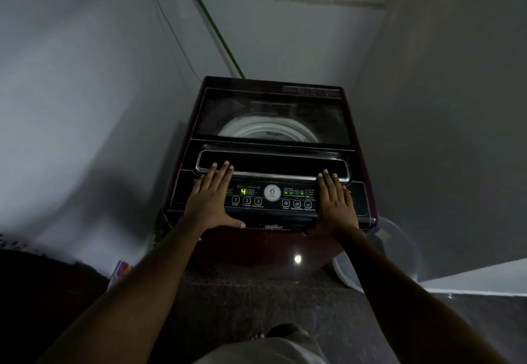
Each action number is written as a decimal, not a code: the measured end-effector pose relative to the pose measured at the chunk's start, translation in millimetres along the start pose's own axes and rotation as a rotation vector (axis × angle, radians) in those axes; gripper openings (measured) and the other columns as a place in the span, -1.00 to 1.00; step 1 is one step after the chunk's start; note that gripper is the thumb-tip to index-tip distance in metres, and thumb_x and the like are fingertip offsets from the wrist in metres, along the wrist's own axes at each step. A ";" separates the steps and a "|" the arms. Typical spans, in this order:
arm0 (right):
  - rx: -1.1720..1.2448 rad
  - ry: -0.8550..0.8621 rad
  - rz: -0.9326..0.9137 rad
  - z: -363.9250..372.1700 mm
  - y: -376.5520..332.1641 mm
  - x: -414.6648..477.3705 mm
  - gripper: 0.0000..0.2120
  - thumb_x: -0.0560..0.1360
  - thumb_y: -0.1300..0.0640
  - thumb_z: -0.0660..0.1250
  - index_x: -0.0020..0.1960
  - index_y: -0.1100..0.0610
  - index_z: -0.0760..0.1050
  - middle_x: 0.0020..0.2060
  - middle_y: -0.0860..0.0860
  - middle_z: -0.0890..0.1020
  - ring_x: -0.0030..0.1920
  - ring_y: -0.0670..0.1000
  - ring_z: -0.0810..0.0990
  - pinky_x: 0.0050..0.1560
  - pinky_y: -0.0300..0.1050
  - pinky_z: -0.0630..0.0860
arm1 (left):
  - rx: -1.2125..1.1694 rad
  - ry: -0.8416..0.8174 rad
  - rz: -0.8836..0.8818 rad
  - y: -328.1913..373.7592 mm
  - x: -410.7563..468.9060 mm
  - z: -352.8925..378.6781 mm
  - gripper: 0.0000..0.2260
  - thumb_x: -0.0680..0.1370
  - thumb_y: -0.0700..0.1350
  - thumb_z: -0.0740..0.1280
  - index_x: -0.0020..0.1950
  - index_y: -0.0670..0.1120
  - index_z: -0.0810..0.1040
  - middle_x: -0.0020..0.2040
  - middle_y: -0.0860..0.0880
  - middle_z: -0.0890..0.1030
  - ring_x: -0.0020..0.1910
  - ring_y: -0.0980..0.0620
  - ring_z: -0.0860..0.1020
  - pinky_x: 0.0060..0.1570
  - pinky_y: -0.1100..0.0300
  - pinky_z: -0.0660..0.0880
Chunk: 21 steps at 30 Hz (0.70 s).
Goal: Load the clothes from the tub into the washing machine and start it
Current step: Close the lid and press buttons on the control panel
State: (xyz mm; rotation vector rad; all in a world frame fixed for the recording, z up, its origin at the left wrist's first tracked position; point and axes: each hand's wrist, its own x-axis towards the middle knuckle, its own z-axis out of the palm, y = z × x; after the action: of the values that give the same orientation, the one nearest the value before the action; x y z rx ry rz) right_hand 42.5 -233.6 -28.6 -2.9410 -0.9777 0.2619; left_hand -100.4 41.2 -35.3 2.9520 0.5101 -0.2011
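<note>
Resting place: left hand (pixel 212 195) and right hand (pixel 336 206) lie flat on the left and right ends of the control panel (pixel 271 211), fingertips reaching the chrome edge of the lid handle (pixel 273 164).
Grip: both spread, fingers straight, palms down, with nothing pinched or held.
Machine: the washing machine (pixel 273 246) is a top-loader in the far corner between two walls; its glass lid (pixel 273 112) is down, with a white drum rim showing through.
Load: no clothes are visible; the dark glass does not show whether they lie in the drum.
Container: the tub (pixel 399 249) is translucent plastic, on the floor just right of the machine; it looks empty.
Readout: the display (pixel 247 191) glows green between the hands, reading 4.
Next key: the Start/Pause button (pixel 258 201) sits nearer the left hand, just right of it and not touched.
Handling: the keys are probably stiff membrane pads wanting one firm fingertip press. The lid looks rigid and weighty — take it by the handle's middle if it must be lifted.
Stage, as judged: loading looks finished; whether the cycle runs cannot be told.
</note>
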 end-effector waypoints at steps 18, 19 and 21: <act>0.011 -0.010 0.008 1.0 -0.4 1.2 0.38 0.12 -0.35 0.48 0.53 0.12 -0.37 0.52 0.02 -0.32 0.51 0.04 -0.37 0.53 0.14 -0.14 | -0.005 -0.003 0.006 -1.0 -0.2 1.0 0.36 0.08 0.58 0.33 0.53 0.00 -0.43 0.52 0.05 -0.45 0.51 -0.01 -0.42 0.48 -0.06 -0.24; 0.013 -0.012 0.009 0.8 -0.1 1.2 0.39 0.10 -0.36 0.49 0.53 0.12 -0.36 0.53 0.02 -0.31 0.51 0.05 -0.36 0.52 0.12 -0.17 | -0.005 -0.003 0.007 -0.8 -0.2 1.1 0.36 0.08 0.58 0.33 0.53 0.01 -0.43 0.52 0.05 -0.45 0.51 -0.01 -0.41 0.48 -0.06 -0.24; 0.023 -0.022 0.010 0.5 0.3 1.6 0.42 0.06 -0.38 0.50 0.53 0.13 -0.35 0.53 0.02 -0.31 0.51 0.04 -0.37 0.49 0.08 -0.22 | -0.003 -0.001 0.009 -0.4 -0.4 1.1 0.36 0.08 0.58 0.33 0.52 0.01 -0.43 0.53 0.06 -0.44 0.51 -0.01 -0.41 0.48 -0.06 -0.24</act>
State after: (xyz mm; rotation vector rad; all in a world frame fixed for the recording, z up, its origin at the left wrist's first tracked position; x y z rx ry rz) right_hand 43.8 -232.9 -29.3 -2.9294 -0.9555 0.3044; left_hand -101.0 41.4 -36.3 2.9502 0.4961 -0.2010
